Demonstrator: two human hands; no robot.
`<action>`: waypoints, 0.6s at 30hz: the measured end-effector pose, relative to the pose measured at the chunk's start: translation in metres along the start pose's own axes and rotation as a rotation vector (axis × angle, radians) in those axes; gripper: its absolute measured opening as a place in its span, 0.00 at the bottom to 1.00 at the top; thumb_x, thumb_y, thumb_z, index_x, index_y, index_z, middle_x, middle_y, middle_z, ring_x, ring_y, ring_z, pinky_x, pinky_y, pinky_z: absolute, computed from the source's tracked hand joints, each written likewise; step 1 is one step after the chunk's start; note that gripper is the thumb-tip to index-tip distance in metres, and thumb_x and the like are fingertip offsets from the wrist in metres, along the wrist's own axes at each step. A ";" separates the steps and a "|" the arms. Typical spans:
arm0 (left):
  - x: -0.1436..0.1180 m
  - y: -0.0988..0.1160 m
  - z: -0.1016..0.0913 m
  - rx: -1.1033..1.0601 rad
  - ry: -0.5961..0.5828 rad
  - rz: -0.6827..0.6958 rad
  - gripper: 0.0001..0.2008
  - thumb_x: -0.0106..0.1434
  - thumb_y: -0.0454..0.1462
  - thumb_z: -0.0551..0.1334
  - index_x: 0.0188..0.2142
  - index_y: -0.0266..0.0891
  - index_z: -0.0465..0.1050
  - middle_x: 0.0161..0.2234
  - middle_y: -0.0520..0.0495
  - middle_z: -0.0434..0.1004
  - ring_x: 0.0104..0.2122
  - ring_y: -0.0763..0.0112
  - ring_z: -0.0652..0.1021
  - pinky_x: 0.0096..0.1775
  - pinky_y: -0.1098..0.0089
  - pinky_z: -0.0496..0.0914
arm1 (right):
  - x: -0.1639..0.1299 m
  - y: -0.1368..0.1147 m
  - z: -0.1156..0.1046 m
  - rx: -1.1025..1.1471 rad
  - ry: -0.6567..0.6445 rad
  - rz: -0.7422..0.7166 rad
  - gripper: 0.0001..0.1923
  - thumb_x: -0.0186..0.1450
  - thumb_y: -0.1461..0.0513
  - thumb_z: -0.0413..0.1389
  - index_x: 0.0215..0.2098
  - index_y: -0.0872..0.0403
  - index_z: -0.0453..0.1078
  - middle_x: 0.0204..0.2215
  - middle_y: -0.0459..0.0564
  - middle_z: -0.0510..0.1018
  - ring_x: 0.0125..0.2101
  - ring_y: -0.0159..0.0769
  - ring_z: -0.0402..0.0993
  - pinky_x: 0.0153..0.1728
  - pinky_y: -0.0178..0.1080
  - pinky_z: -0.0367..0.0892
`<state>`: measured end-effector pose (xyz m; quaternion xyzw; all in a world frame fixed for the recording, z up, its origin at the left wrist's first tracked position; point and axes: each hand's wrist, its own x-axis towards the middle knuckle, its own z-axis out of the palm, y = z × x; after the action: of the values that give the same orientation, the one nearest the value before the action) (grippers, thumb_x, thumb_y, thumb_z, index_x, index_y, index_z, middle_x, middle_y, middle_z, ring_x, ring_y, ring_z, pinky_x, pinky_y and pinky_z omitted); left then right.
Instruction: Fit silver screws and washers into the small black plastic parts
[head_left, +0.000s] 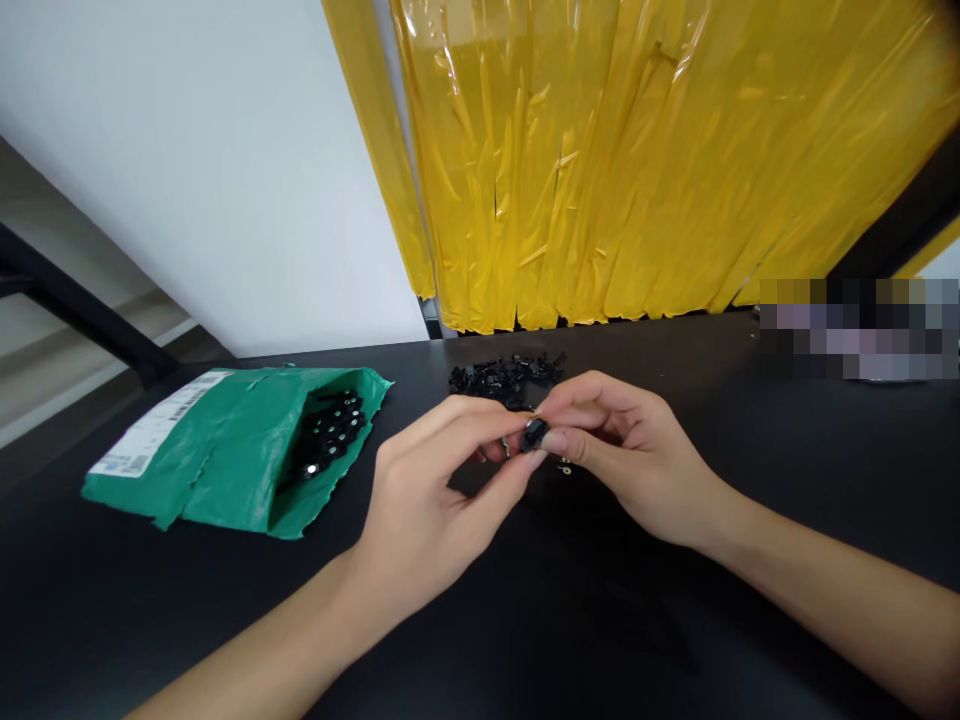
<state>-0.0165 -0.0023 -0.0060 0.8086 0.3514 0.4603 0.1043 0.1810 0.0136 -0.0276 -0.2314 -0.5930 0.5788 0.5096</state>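
I see my left hand (427,500) and right hand (622,450) both pinching 1 small black part (534,433) above the black table (525,620), and I think it may slip from the fingertips and get lost on this dark surface.

The table (675,620) is black all over. At nine o'clock lies a green bag (225,455) with a white label (154,425) printed in dark lines; the pieces (330,435) inside are black with pale glints. The part (534,433) pinched at centre is black — so is the heap (506,378) at twelve. Yellow film (637,160) hangs glossy at one o'clock, beside a white wall (210,170) at eleven
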 end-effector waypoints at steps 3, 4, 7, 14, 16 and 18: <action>-0.002 -0.002 -0.002 0.019 -0.004 0.053 0.08 0.65 0.29 0.68 0.44 0.40 0.80 0.40 0.46 0.82 0.36 0.70 0.81 0.37 0.71 0.76 | -0.002 0.000 -0.001 -0.160 0.053 -0.065 0.07 0.68 0.62 0.66 0.44 0.48 0.80 0.40 0.46 0.87 0.41 0.35 0.85 0.46 0.36 0.80; -0.002 -0.003 -0.002 0.027 -0.005 0.071 0.09 0.65 0.29 0.67 0.44 0.40 0.80 0.42 0.45 0.83 0.38 0.70 0.81 0.39 0.71 0.76 | -0.003 -0.001 -0.001 -0.233 0.072 -0.096 0.07 0.67 0.62 0.66 0.44 0.47 0.80 0.41 0.46 0.87 0.41 0.36 0.85 0.46 0.38 0.81; -0.003 -0.005 -0.002 0.057 -0.006 0.107 0.10 0.66 0.28 0.67 0.46 0.37 0.80 0.45 0.43 0.84 0.42 0.70 0.83 0.44 0.72 0.77 | -0.004 0.000 -0.003 -0.413 0.105 -0.172 0.07 0.67 0.61 0.66 0.44 0.46 0.82 0.41 0.47 0.87 0.40 0.38 0.85 0.47 0.41 0.82; -0.005 -0.006 -0.003 0.102 0.021 0.122 0.08 0.65 0.28 0.68 0.45 0.33 0.80 0.45 0.42 0.86 0.44 0.70 0.84 0.50 0.74 0.77 | -0.007 0.000 -0.003 -0.573 0.119 -0.269 0.10 0.68 0.62 0.65 0.46 0.43 0.82 0.40 0.45 0.87 0.36 0.37 0.85 0.45 0.40 0.82; -0.006 -0.007 -0.004 0.093 0.031 0.125 0.08 0.65 0.29 0.69 0.44 0.34 0.80 0.45 0.42 0.86 0.44 0.69 0.85 0.50 0.73 0.77 | -0.008 -0.001 -0.003 -0.600 0.119 -0.302 0.11 0.68 0.63 0.65 0.47 0.41 0.82 0.41 0.44 0.87 0.37 0.37 0.85 0.44 0.40 0.82; -0.006 -0.007 -0.004 0.084 0.033 0.129 0.08 0.64 0.28 0.69 0.44 0.36 0.80 0.45 0.43 0.87 0.44 0.68 0.85 0.49 0.71 0.78 | -0.009 -0.001 -0.004 -0.613 0.119 -0.323 0.13 0.68 0.64 0.65 0.47 0.41 0.82 0.42 0.44 0.87 0.39 0.38 0.85 0.44 0.40 0.82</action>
<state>-0.0253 -0.0019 -0.0116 0.8255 0.3192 0.4642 0.0346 0.1879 0.0076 -0.0300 -0.3101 -0.7375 0.2713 0.5351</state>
